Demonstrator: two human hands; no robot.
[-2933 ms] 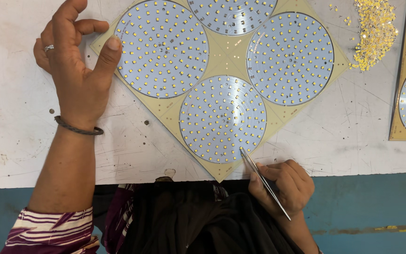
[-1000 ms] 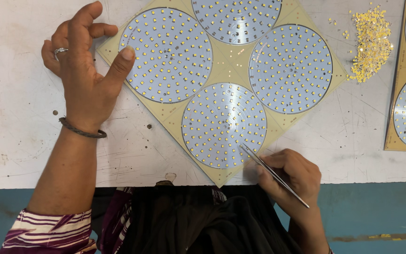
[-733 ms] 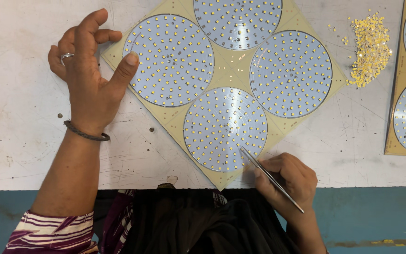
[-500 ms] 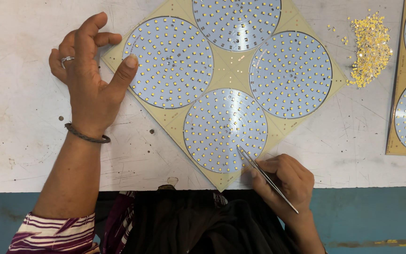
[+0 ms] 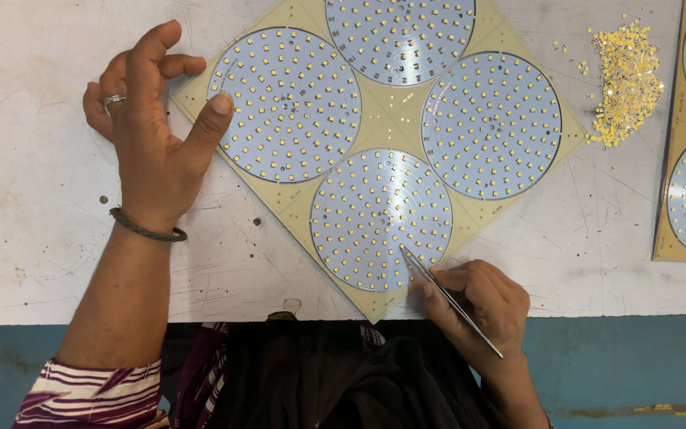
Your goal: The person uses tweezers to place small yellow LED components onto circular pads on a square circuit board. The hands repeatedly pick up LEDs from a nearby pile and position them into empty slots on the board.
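— Where's the panel?
— The square yellow panel (image 5: 395,131) with four round LED boards lies tilted like a diamond on the white desk (image 5: 33,238), centre top of the frame.
— And the hands?
— The right hand (image 5: 482,302), lower right, has its fingers pinched on thin metal tweezers (image 5: 450,300), tip on the lowest board (image 5: 381,220). The left hand (image 5: 152,143), upper left, spreads its fingers wide, thumb on the left board (image 5: 283,103). Loose yellow chips (image 5: 625,79) sit upper right.
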